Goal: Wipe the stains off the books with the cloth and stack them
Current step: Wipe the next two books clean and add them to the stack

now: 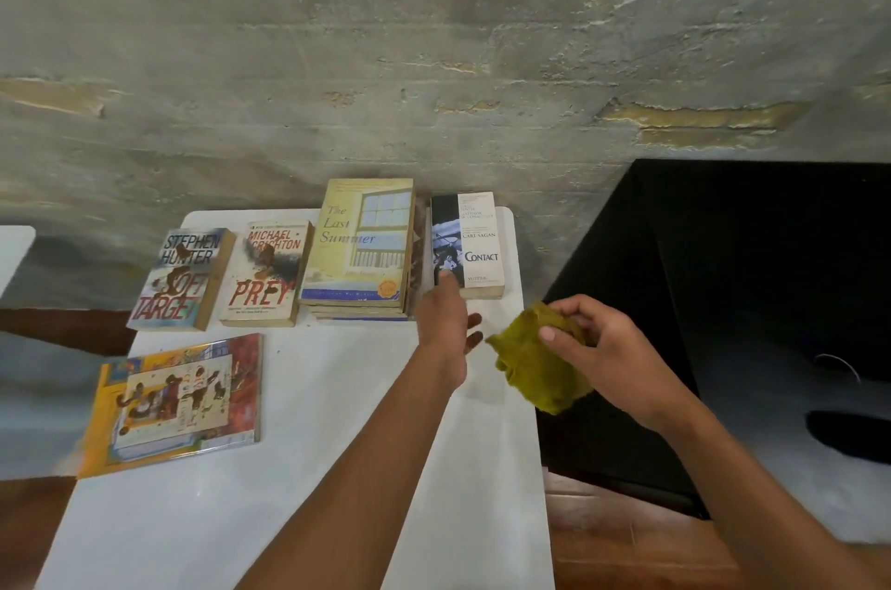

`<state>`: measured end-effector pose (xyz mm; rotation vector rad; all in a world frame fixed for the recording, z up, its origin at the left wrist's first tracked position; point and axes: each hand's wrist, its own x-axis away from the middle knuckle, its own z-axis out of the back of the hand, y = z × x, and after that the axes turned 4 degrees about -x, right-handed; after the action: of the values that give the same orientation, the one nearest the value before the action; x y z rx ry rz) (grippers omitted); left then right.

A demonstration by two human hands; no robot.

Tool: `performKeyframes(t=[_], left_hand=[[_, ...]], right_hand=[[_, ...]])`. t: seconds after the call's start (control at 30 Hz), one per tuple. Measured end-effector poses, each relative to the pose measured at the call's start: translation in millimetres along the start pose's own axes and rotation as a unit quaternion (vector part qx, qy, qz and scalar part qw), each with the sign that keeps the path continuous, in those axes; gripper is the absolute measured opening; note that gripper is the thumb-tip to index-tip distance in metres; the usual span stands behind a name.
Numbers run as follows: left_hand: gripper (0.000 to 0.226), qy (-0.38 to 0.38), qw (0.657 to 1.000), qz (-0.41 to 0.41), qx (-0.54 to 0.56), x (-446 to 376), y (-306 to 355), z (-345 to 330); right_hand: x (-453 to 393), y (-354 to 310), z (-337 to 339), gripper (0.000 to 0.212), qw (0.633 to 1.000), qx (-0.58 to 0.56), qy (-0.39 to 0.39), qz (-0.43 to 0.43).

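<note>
Several books lie on a white table [299, 469]. At the back right is the black-and-white "Contact" paperback [475, 247]. My left hand [446, 314] reaches toward its near edge, thumb touching the cover, fingers loose. My right hand [602, 348] pinches a crumpled olive-yellow cloth [535, 367] just right of the left hand, above the table's right edge. "The Last Summer" [359, 242] tops a small stack at the back centre. "Prey" [267, 273] and "Soft Target" [181, 281], both with dark brown stains, lie to its left. A large colourful book [181, 399] lies front left.
A rough grey plastered wall [434, 59] rises right behind the table. A black box-like object [723, 300] stands against the table's right side. Wooden floor [627, 551] shows at the lower right. Another white surface [14, 252] is at the far left.
</note>
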<state>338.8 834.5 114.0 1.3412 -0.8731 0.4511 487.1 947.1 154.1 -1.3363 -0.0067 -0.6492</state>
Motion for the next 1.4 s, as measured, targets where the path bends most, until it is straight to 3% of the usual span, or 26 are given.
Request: performKeyframes(t=[0.1,0.17,0.23,0.3,0.37,0.47,0.67,0.77,0.87,1.0,1.23,1.3,1.4], left_hand=[[0.051,-0.127,0.989,-0.056,-0.048,38,-1,38],[0.056,-0.17,0.976,-0.089,-0.108,55,-3,74],[0.049,-0.179,0.965,-0.138,-0.135,68,-3,104],[0.027,-0.144,0.967,-0.175,-0.115,75,-1,126],[0.02,-0.126,0.974,-0.175,-0.063,78,0,156],[0.026,-0.125,0.976,-0.18,-0.019,81,2,189],[0.025,-0.068,0.978,-0.198,-0.026,71,7,263],[0.039,-0.027,0.956,-0.281,-0.084,75,9,291],[0.047,-0.079,0.924,-0.352,-0.13,78,3,313],[0.062,-0.13,0.88,-0.378,-0.256,70,-9,338],[0.033,-0.144,0.893,-0.36,-0.229,57,-7,370],[0.026,-0.135,0.897,-0.35,-0.232,53,-6,375],[0.062,-0.114,0.927,-0.305,-0.185,44,-11,373]], right_hand=[[0,-22,-23,0.035,0.993,-0.113,-0.026,-0.039],[-2,-40,-46,0.035,0.965,-0.236,-0.066,-0.096],[-3,-57,-66,0.038,0.931,-0.324,-0.116,-0.124],[-2,-68,-81,0.04,0.911,-0.365,-0.16,-0.103],[1,-79,-106,0.044,0.922,-0.348,-0.153,-0.075],[7,-89,-141,0.052,0.939,-0.33,-0.08,-0.063],[20,-115,-220,0.047,0.936,-0.347,-0.012,-0.054],[24,-122,-257,0.037,0.949,-0.308,0.03,-0.06],[30,-126,-285,0.034,0.952,-0.295,0.062,-0.059],[35,-131,-313,0.029,0.934,-0.346,0.045,-0.074],[38,-132,-334,0.029,0.93,-0.35,0.002,-0.113],[38,-132,-342,0.038,0.947,-0.287,0.02,-0.141],[33,-133,-353,0.04,0.985,-0.019,0.093,-0.148]])
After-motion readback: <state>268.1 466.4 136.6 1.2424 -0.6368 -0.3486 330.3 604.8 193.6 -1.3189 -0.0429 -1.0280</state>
